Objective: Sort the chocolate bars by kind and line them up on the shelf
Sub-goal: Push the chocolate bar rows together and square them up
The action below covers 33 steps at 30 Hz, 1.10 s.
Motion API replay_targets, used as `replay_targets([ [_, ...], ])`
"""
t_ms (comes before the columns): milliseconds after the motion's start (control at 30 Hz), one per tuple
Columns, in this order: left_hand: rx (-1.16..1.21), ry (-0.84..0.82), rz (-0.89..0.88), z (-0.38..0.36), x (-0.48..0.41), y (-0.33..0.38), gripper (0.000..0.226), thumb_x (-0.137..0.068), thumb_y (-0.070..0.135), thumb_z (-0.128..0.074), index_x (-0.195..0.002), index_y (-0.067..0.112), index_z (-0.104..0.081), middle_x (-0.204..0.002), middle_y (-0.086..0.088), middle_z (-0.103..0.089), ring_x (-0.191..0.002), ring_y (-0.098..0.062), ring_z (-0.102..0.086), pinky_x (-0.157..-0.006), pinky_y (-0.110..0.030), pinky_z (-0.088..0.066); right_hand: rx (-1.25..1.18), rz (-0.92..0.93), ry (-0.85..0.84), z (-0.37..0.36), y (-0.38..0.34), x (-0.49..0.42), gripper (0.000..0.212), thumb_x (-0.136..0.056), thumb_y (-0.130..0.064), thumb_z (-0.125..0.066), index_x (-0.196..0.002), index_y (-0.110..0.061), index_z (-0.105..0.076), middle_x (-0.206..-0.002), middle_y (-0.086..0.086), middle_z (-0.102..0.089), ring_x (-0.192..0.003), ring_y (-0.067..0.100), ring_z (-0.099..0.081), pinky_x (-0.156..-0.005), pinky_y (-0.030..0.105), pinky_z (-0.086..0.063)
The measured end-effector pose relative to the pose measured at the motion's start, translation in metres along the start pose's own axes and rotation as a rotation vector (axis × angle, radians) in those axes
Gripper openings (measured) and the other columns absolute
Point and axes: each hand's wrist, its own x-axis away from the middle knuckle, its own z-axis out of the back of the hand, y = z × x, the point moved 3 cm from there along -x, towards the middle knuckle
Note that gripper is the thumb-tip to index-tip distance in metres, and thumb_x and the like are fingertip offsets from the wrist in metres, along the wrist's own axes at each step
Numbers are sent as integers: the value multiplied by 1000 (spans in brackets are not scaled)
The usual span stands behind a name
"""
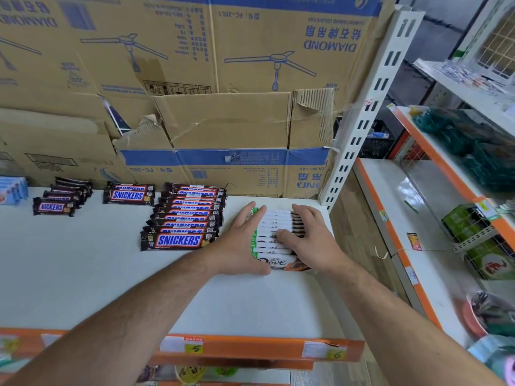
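**Squaring up the Dove row**

The Dove bars [274, 227] stand in one overlapping row at the right end of the white shelf [83, 274], beside the slotted upright. Both hands bracket the row. The left hand [239, 240] lies flat with straight fingers against the ends at nine o'clock. The right hand [312, 240] is spread over the ends at three o'clock, with the thumb across the tops. Neither hand pinches a bar.

To do this step well, I would press inward evenly so the wrapper ends come flush. Low palms should stop the leaning bars from toppling. A clear gap should remain to the Snickers row [181, 240] at nine o'clock.

The cardboard boxes [231, 121] at twelve o'clock have torn flaps, but their contents are hidden. At three o'clock, on the neighbouring shelf, a wire basket [473, 240] holds green packs [461, 222].
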Motion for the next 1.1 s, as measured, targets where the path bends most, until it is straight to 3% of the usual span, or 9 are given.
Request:
replay_targets([
  [100, -9, 10, -10, -1, -2, -3, 129, -59, 42, -84, -153, 41, 4, -146, 40, 22, -145, -1, -4, -118, -35, -25, -78, 17, -22, 15, 6, 13, 78, -78, -41, -72, -147, -29, -36, -149, -22, -21, -135, -5, -27, -107, 22, -28],
  [167, -18, 9, -13, -1, -2, -4, 128, -59, 43, -83, -153, 40, 3, -147, 39, 20, -145, -2, -5, -119, -35, -24, -89, 32, 71, 27, 15, 24, 62, -82, -29, -71, -139, -28, -46, -142, -19, -33, -130, -3, -36, -102, 24, -36],
  [233, -16, -2, -11, 0, -3, -6, 128, -59, 43, -83, -153, 39, 4, -147, 39, 19, -145, -1, -4, -119, -33, -23, -62, 30, 194, 35, 23, 36, 43, -84, -18, -66, -125, -27, -55, -118, -16, -47, -106, -1, -50, -83, 23, -43],
  [333, -16, -11, -20, 1, -3, -5, 128, -59, 45, -82, -154, 37, 4, -147, 39, 17, -145, -1, -4, -118, -31, -23, -45, 21, 272, 38, 32, 50, 27, -79, -7, -64, -90, -31, -56, -85, -11, -54, -68, 4, -50, -63, 24, -41],
  [433, -14, -17, -23, 2, -3, -5, 127, -61, 46, -81, -154, 37, 4, -146, 40, 17, -145, -1, -5, -118, -31, -23, -101, 51, 210, 38, 41, 62, 25, -75, -6, -68, -75, -26, -53, -67, -8, -56, -57, 6, -46, -55, 20, -41],
  [700, -20, -33, -11, 2, -4, -6, 126, -63, 43, -83, -154, 37, 4, -147, 39, 16, -145, -2, -6, -116, -27, -23, 22, 64, 227, 28, 44, 66, 19, -78, -23, -77, -71, -29, -61, -65, -13, -63, -54, 3, -52, -50, 13, -38],
  [867, -28, -37, 1, 2, -6, -6, 130, -60, 44, -85, -154, 37, 5, -148, 38, 16, -145, -2, -5, -117, -30, -23, 26, 69, 235, 22, 42, 67, 19, -79, -25, -76, -73, -32, -60, -64, -16, -62, -54, 2, -51, -49, 11, -37],
  [1100, -42, -20, -1, 1, -6, -7, 130, -59, 44, -85, -154, 36, 3, -147, 38, 9, -141, -1, -12, -114, -24, -25, 0, 38, 224, 21, 35, 70, 29, -74, -28, -81, -83, -34, -55, -72, -11, -62, -62, 5, -54, -52, 13, -41],
])
